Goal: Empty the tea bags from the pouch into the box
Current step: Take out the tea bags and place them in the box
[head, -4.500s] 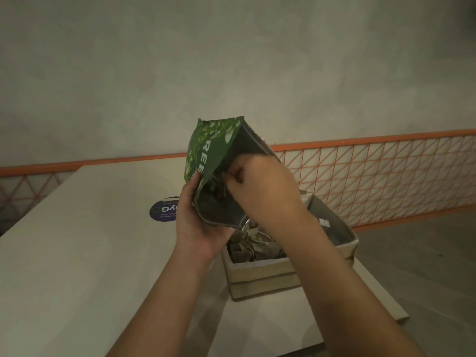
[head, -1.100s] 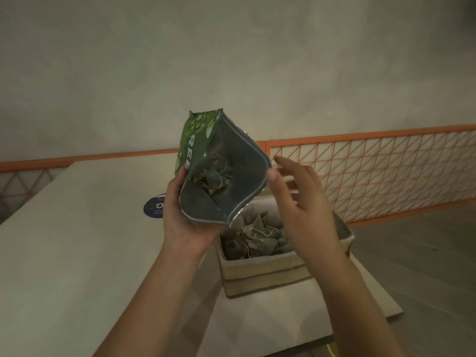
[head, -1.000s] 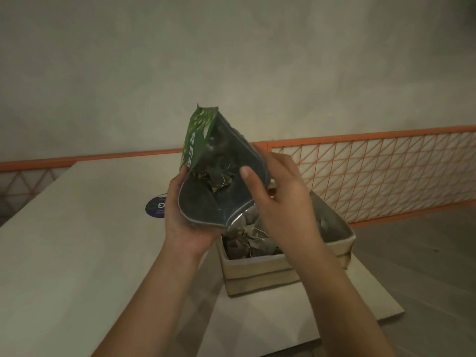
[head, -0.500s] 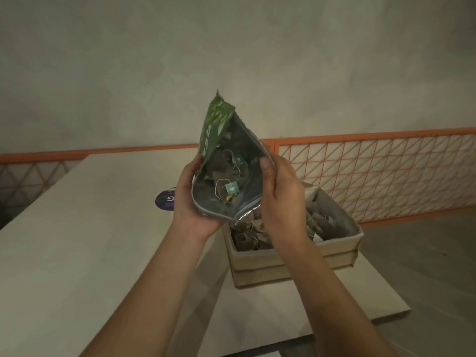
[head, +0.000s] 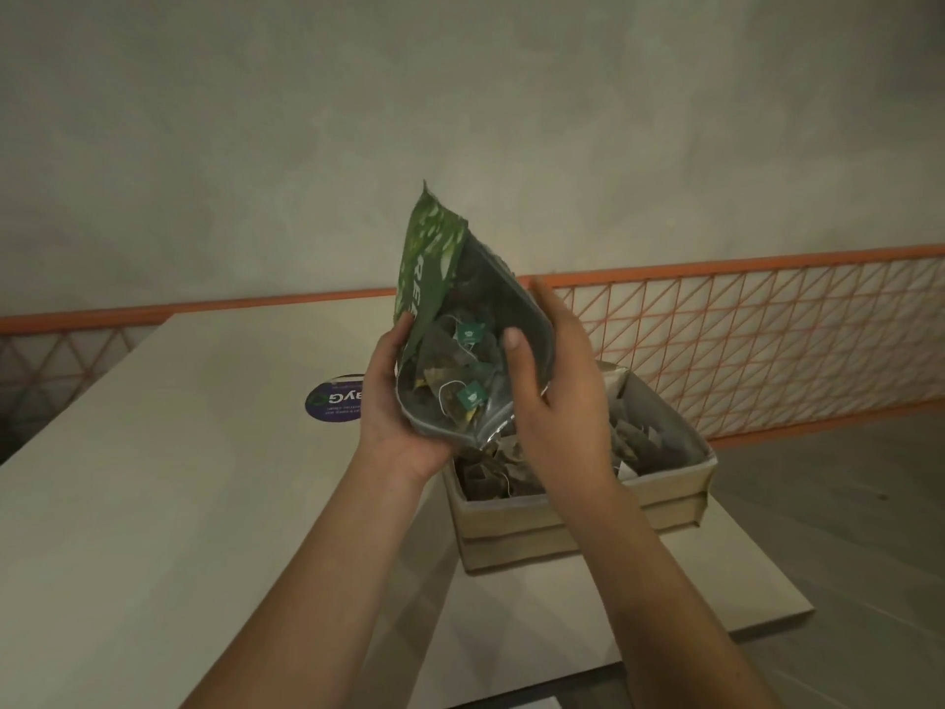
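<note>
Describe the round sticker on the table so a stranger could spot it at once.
Start at the pale table before the orange mesh railing. Just left of the left hand holding the green pouch lies the sticker. It is the only dark blue disc, flat on the tabletop, with pale lettering.

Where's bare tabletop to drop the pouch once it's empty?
Bare table left of the left hand, nearer than the round sticker; also a strip before the box. Crowded: inside the box, under the pouch and right hand.
</note>
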`<act>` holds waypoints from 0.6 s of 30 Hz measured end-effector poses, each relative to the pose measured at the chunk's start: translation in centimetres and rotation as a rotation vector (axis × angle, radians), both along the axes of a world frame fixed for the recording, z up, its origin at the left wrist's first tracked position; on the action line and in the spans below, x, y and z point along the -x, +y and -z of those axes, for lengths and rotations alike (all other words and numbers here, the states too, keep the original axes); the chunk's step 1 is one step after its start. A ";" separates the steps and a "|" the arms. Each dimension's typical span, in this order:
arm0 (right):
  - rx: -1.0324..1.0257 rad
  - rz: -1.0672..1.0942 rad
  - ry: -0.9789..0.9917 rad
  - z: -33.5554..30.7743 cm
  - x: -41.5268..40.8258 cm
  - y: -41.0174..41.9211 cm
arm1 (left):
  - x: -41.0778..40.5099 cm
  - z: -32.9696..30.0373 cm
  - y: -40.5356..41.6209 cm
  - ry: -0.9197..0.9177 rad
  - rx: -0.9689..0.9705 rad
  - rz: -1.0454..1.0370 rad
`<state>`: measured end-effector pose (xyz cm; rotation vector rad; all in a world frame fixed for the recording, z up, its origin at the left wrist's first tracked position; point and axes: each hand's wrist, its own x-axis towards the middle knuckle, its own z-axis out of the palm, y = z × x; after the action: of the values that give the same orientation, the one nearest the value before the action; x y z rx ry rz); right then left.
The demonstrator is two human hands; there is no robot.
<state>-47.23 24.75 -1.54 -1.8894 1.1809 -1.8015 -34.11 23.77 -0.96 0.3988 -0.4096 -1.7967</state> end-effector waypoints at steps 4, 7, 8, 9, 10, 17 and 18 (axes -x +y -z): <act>0.107 0.032 -0.078 0.9 -0.1 1.2 | 0.2 -0.2 0.3 0.001 -0.018 -0.009; 0.046 0.033 0.069 1.5 -0.6 1.6 | 0.5 -0.2 0.4 0.016 -0.023 -0.041; 0.033 0.050 0.109 1.7 -0.8 1.7 | 0.5 -0.1 0.4 0.027 -0.023 -0.057; 0.022 0.080 0.150 1.8 -1.0 1.7 | 0.6 -0.1 0.4 0.034 -0.022 -0.071; 0.000 0.116 0.197 2.0 -1.2 1.7 | 0.6 -0.1 0.5 0.039 -0.017 -0.080; -0.270 0.101 0.337 1.8 -1.5 2.4 | 0.3 0.2 0.4 0.046 0.014 -0.101; -0.258 0.083 0.310 1.8 -1.4 2.5 | 0.2 0.3 0.4 0.048 0.015 -0.094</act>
<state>-45.87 27.21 -3.34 -2.0357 1.5320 -1.3443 -34.36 24.18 -1.25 0.3576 -0.3646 -1.7076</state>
